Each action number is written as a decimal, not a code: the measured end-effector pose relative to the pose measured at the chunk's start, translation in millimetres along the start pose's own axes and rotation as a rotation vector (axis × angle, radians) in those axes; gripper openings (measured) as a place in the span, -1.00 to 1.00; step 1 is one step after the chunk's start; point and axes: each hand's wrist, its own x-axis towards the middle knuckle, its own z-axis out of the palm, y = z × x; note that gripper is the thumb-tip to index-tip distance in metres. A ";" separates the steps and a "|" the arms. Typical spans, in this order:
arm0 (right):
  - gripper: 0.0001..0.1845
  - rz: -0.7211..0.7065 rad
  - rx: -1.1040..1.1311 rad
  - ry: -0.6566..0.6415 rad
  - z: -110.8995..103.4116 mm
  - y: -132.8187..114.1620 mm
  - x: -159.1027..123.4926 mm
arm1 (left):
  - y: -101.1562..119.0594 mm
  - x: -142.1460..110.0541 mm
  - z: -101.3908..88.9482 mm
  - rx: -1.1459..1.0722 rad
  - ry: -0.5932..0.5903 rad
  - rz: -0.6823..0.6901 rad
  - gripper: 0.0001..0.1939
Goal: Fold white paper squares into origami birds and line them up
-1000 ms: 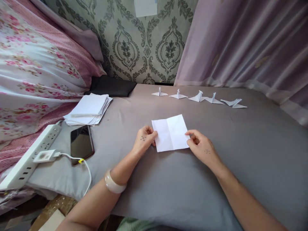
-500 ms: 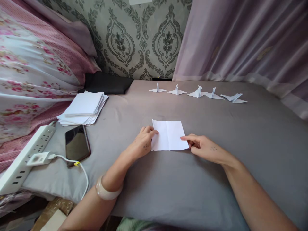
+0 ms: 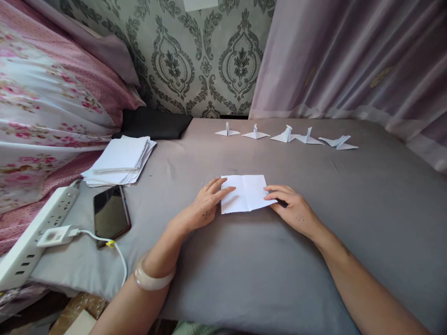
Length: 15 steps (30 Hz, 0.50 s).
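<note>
A white sheet of paper with a vertical crease down its middle lies on the grey cloth in front of me. My left hand rests at its left edge, fingers spread and fingertips lying on the sheet. At the right edge my right hand holds the lower right corner, slightly raised, with fingers above and the thumb below, partly hidden. Farther back stand several folded paper cranes in a row.
A stack of white paper lies at the left, with a black folder-like item behind it. Nearer are a phone, a power strip and a charger with a white cable. A purple curtain hangs at the right.
My left fingers have opened out farther over the sheet. My right fingers have spread onto its right edge, and the lower right corner has come up slightly.
</note>
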 end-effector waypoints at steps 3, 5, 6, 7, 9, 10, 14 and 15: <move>-0.76 -0.021 0.036 0.001 1.0 3.9 -1.0 | -1.7 2.9 3.1 0.033 0.005 0.034 -0.36; -0.70 -0.071 -0.001 -0.014 2.5 7.3 -2.5 | -2.1 5.5 6.3 0.073 -0.006 0.062 -0.41; -0.63 -0.096 -0.040 -0.032 3.3 8.7 -3.2 | -2.0 6.8 8.2 0.085 -0.020 0.079 -0.44; -0.55 -0.117 -0.089 -0.059 4.0 9.5 -3.8 | -1.9 7.8 10.1 0.089 -0.034 0.094 -0.46; -0.39 -0.137 -0.196 -0.120 4.7 9.2 -4.5 | -1.9 9.2 13.4 0.079 -0.055 0.116 -0.49; -0.35 -0.140 -0.244 -0.151 4.6 8.0 -4.5 | -2.1 9.5 14.4 0.068 -0.056 0.123 -0.51; -0.49 -0.158 -0.325 -0.191 -0.4 -1.8 -4.2 | -1.5 8.6 12.3 -0.030 -0.016 0.173 -0.55; -0.56 -0.154 -0.315 -0.200 -3.0 -4.9 -4.4 | 0.1 8.1 10.4 -0.069 -0.004 0.182 -0.58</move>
